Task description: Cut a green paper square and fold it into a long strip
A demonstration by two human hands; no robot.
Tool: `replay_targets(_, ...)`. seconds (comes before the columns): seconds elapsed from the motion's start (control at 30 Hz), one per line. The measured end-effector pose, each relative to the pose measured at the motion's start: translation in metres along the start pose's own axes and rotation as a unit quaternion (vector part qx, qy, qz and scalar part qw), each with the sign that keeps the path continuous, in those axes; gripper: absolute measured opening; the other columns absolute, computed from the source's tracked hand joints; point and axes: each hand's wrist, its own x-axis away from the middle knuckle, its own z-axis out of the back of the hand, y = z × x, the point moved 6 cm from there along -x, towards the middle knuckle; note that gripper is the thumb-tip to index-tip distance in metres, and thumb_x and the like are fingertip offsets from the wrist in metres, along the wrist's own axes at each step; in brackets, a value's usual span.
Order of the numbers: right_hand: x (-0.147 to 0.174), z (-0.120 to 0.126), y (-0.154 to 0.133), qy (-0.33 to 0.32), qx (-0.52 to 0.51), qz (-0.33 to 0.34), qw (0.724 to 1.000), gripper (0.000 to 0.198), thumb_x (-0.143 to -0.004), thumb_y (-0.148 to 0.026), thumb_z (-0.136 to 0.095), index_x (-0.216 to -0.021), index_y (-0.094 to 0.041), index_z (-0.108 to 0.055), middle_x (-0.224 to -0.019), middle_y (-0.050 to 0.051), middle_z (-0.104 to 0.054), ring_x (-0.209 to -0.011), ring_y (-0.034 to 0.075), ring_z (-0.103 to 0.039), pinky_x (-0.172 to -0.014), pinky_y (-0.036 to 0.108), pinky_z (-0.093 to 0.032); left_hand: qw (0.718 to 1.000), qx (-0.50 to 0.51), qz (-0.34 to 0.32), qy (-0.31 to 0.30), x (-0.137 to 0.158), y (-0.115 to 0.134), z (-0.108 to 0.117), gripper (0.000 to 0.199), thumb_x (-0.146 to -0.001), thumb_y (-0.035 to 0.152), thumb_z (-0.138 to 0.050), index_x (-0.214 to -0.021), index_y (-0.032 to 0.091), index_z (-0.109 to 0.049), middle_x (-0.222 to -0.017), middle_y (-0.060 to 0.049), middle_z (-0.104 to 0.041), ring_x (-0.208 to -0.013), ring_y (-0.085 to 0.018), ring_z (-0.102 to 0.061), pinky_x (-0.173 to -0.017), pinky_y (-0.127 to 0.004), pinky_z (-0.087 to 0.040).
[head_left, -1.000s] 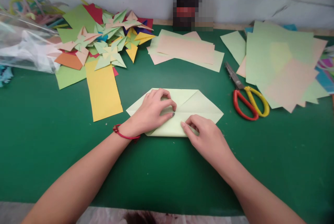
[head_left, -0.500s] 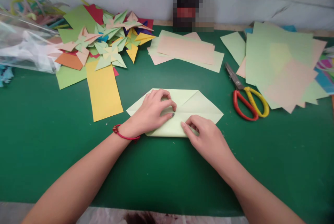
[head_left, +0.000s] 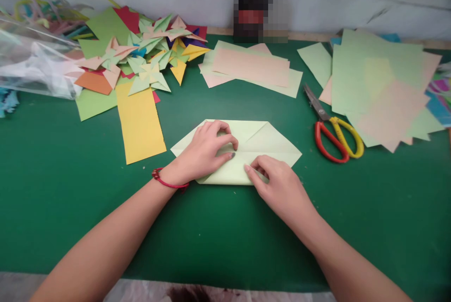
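Note:
A pale green sheet of paper [head_left: 278,144], folded into a long six-sided shape with pointed left and right ends, lies flat on the green tabletop. My left hand [head_left: 213,147] rests on its left half, fingers bent and spread, the thumb apart from the index finger. A red cord bracelet [head_left: 172,183] circles that wrist. At the paper's lower right, my right hand [head_left: 276,177] is closed, its curled fingers and thumb on the folded front edge. The fingertips of this hand are partly hidden.
Red-and-yellow-handled scissors [head_left: 331,128] lie to the right, beside a stack of pastel sheets [head_left: 377,86]. Paper strips [head_left: 250,65] lie behind the folded sheet. At left are a yellow rectangle of paper [head_left: 141,126], folded paper stars [head_left: 151,69] and a clear plastic bag [head_left: 35,62].

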Motion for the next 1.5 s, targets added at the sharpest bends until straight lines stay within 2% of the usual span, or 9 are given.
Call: replay_targets(1.5, 0.0001, 0.0008, -0.0031, 0.007, 0.013, 0.011, 1.0, 0.025, -0.089, -0.034, -0.044, -0.069, -0.02, -0.049, -0.068, -0.001, -0.056, -0.062, 0.013, -0.047, -0.06, 0.027, -0.032, 1.0, -0.001, 0.001, 0.0, 0.0001, 0.0013, 0.0007, 0.014, -0.081, 0.022, -0.057, -0.094, 0.024, -0.061, -0.108, -0.005, -0.048, -0.107, -0.021, -0.043, -0.096, -0.039, -0.033)
